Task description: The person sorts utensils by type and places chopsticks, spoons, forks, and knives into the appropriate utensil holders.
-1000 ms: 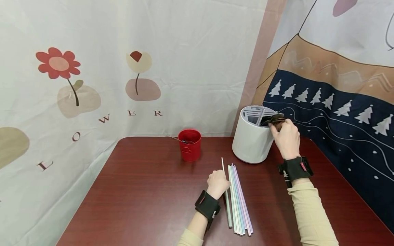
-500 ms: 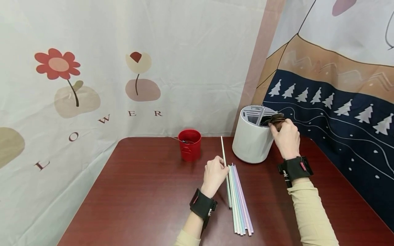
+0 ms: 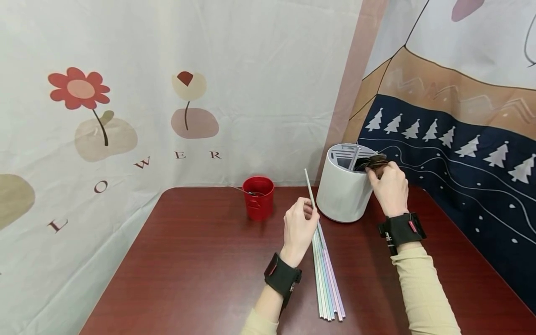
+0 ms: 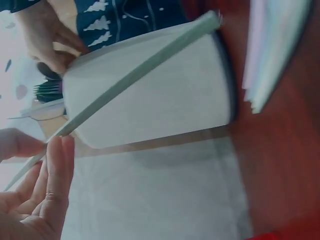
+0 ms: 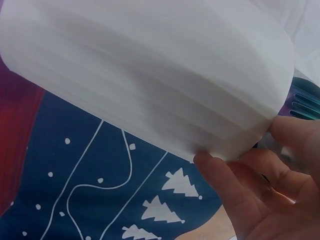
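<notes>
A: What does the left hand [image 3: 299, 228] have?
B: A pale green straw [image 3: 309, 184], pinched between thumb and fingers with only the straw's thickness separating them. It slants, one end reaching beyond the fingertips, the other behind them.
A: And the bundle of straws [image 3: 325, 279]?
B: On the desk [image 3: 188, 260], starting just beside those fingers and running back toward the person, pastel and slightly fanned.
A: Now the right hand [image 3: 390, 188]?
B: Its fingers are curled in close, gripping the rim of the white holder [image 3: 343, 195], right next to the dark cutlery [image 3: 374, 160] that stands inside. The holder is beyond the left fingers and to their right.
A: Anything to their left?
B: The red bucket [image 3: 258, 204], a little beyond those fingers and apart from them, with something thin leaning in it.
</notes>
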Available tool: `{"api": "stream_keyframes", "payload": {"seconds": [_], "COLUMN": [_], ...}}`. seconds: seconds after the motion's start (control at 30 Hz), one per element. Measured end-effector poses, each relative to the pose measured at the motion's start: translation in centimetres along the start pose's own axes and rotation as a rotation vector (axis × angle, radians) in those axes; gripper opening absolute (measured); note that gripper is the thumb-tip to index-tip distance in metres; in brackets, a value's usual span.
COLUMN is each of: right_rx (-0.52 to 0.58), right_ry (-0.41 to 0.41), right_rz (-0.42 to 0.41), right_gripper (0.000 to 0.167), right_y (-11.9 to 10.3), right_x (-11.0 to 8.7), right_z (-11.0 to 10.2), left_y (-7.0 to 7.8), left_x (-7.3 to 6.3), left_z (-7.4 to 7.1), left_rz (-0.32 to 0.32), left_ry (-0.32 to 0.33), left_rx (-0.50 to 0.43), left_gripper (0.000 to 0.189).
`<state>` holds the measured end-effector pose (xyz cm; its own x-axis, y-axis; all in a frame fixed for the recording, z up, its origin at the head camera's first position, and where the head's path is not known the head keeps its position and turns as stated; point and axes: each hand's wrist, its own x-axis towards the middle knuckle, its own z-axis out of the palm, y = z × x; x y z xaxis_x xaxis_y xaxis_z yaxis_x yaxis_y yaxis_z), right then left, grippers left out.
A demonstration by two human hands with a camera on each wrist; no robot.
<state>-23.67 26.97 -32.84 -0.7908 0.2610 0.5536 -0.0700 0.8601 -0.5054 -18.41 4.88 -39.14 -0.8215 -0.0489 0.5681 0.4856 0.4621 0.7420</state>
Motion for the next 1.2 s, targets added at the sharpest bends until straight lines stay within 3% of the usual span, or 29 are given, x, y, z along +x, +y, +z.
{"api": "stream_keyframes", "payload": {"seconds": [0.27, 0.43, 0.63, 0.77, 1.03, 1.2], "right_rx": [-0.009, -0.010, -0.011, -0.012, -0.012, -0.012], "right_ry": [0.003, -0.014, -0.012, -0.011, -0.005, -0.002], "right_rz": [0.010, 0.019, 0.018, 0.018, 0.018, 0.017], "right_gripper": [0.040, 0.040, 0.039, 0.039, 0.037, 0.037], "right_y": [0.1, 0.2, 0.1, 0.1, 0.1, 0.0], "right_x": [0.0, -0.1, 0.0, 0.1, 0.1, 0.1], "right_z": [-0.1, 0.0, 0.0, 0.0, 0.2, 0.2], "left_y": [3.2, 5.1, 6.3, 6.2, 5.7, 5.3], "left_x": [3.0, 4.9, 7.1, 8.2, 9.9, 10.6], "left_z": [-0.2, -0.5, -0.1, 0.5, 1.9, 2.8], "left_rz": [0.216, 0.359, 0.476, 0.477, 0.378, 0.337], "left_ry": [0.144, 0.243, 0.270, 0.242, 0.099, 0.047], "left_rx": [-0.078, -0.071, -0.042, -0.027, 0.047, 0.108], "left_gripper": [0.011, 0.008, 0.009, 0.008, 0.012, 0.013]}}
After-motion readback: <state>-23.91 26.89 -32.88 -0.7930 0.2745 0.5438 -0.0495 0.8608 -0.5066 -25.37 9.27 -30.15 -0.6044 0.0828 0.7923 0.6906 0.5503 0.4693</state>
